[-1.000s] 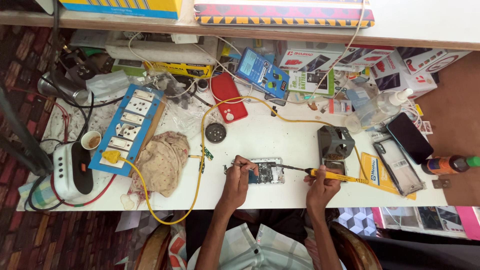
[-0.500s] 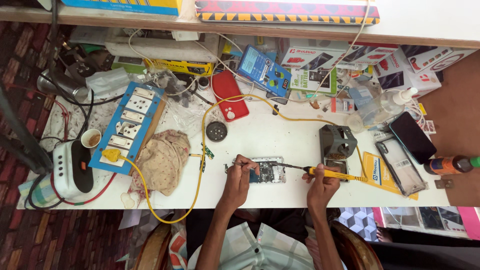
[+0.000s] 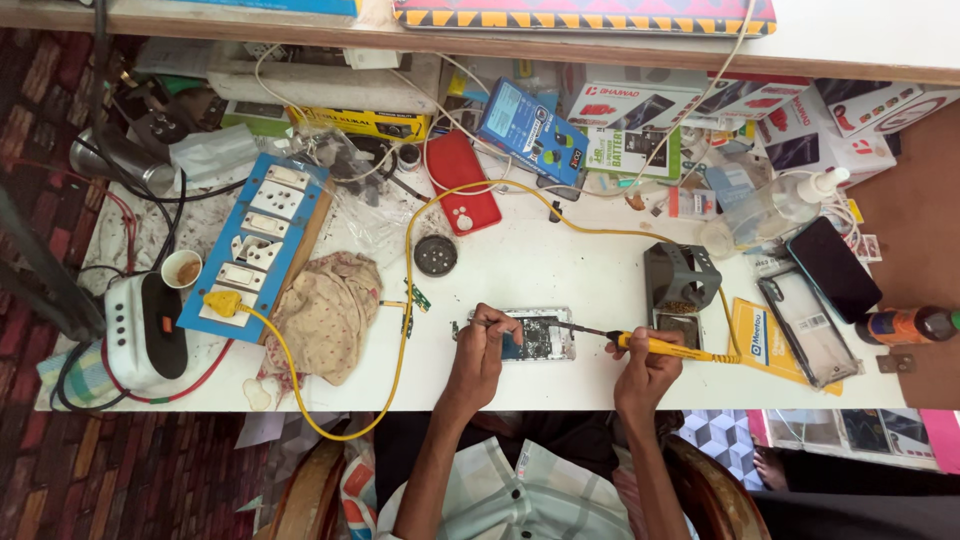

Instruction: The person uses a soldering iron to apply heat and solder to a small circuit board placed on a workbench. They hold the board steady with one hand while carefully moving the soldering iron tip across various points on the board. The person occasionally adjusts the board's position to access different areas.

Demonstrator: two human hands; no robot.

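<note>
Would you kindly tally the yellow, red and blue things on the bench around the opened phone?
Yellow: 3, the soldering iron, its cable, the packet
Red: 1, the phone case
Blue: 2, the switch board, the meter
Total: 6
The right hand holds the iron; the left hand rests on the opened phone.

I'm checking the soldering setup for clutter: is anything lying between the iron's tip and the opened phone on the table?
Nothing visible does. The right hand holds the yellow soldering iron, and its tip reaches straight onto the opened phone. The left hand rests on the phone's left part, clear of the tip's line.
</note>
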